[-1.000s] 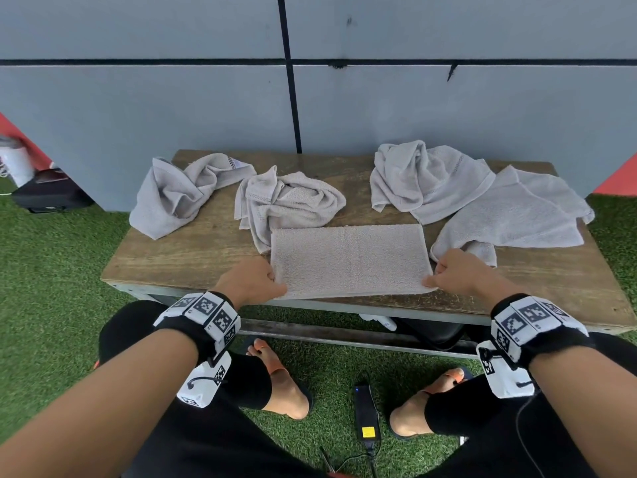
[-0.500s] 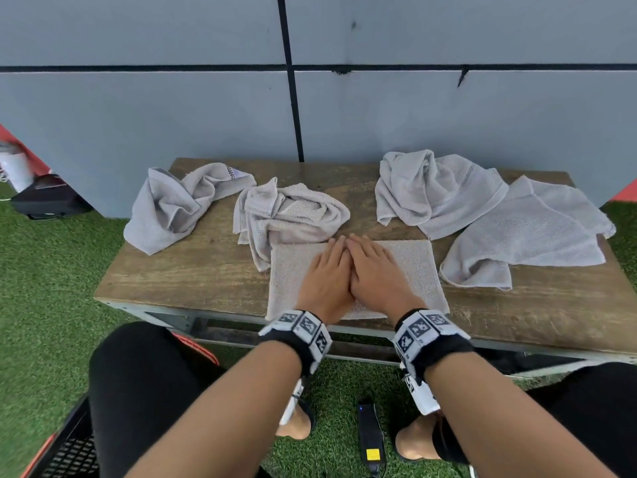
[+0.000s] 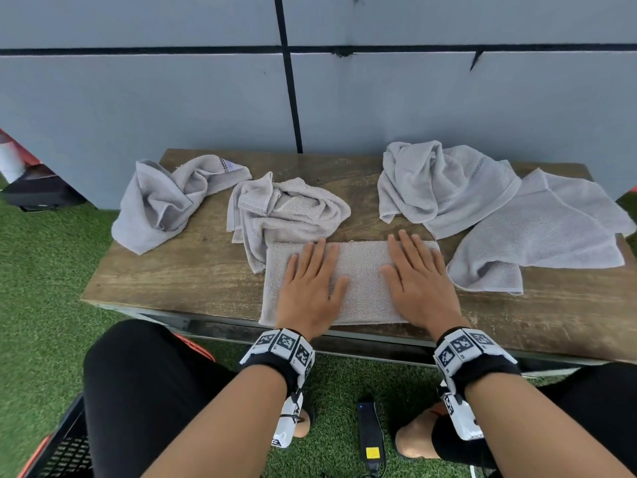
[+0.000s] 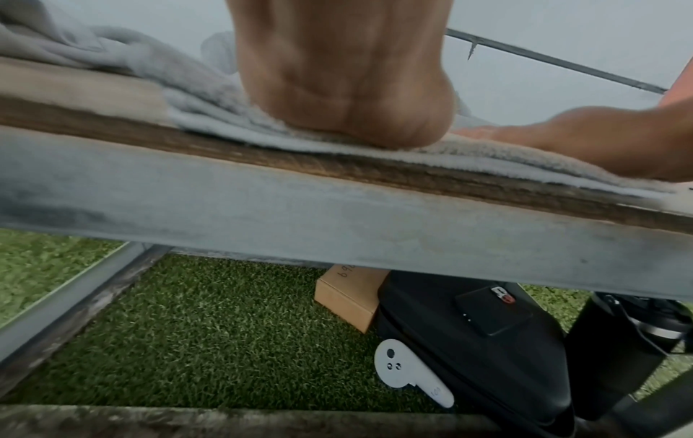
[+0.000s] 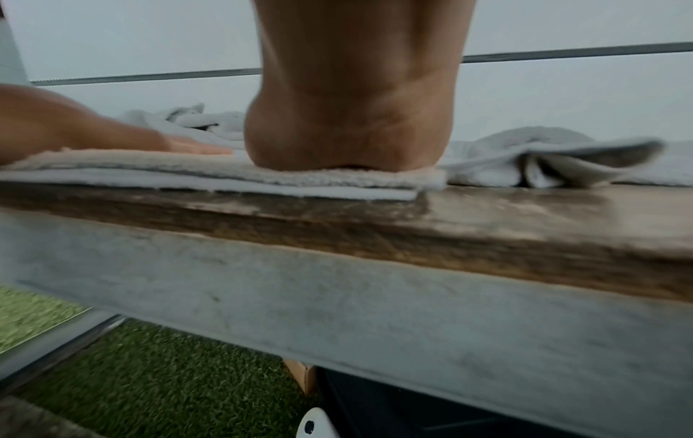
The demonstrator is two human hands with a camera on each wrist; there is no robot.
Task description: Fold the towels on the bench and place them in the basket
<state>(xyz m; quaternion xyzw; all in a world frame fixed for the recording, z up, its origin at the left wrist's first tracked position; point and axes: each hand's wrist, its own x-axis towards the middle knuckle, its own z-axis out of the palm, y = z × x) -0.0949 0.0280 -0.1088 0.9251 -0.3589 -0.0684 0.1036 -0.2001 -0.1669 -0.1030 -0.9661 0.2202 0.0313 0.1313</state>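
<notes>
A folded grey towel point(image 3: 362, 281) lies flat at the front edge of the wooden bench point(image 3: 179, 277). My left hand point(image 3: 310, 288) presses flat on its left half, fingers straight. My right hand point(image 3: 417, 281) presses flat on its right half. The wrist views show each palm heel point(image 4: 352, 118) point(image 5: 345, 142) down on the layered towel point(image 5: 225, 174). Several crumpled grey towels lie behind: one far left point(image 3: 165, 201), one point(image 3: 286, 215) touching the folded towel's back left corner, two at the right point(image 3: 444, 184) point(image 3: 544, 236). A black basket point(image 3: 58, 450) with an orange rim shows at the bottom left.
A grey panelled wall point(image 3: 310, 98) stands right behind the bench. Green artificial turf point(image 3: 44, 270) surrounds it. Under the bench sit a black bag point(image 4: 469, 340), a cardboard box point(image 4: 349, 299) and a white controller point(image 4: 408, 373). A black charger point(image 3: 370, 432) lies between my feet.
My hands let go of the towel's front corners, pressed together on its middle, and have now slid apart to its left and right halves.
</notes>
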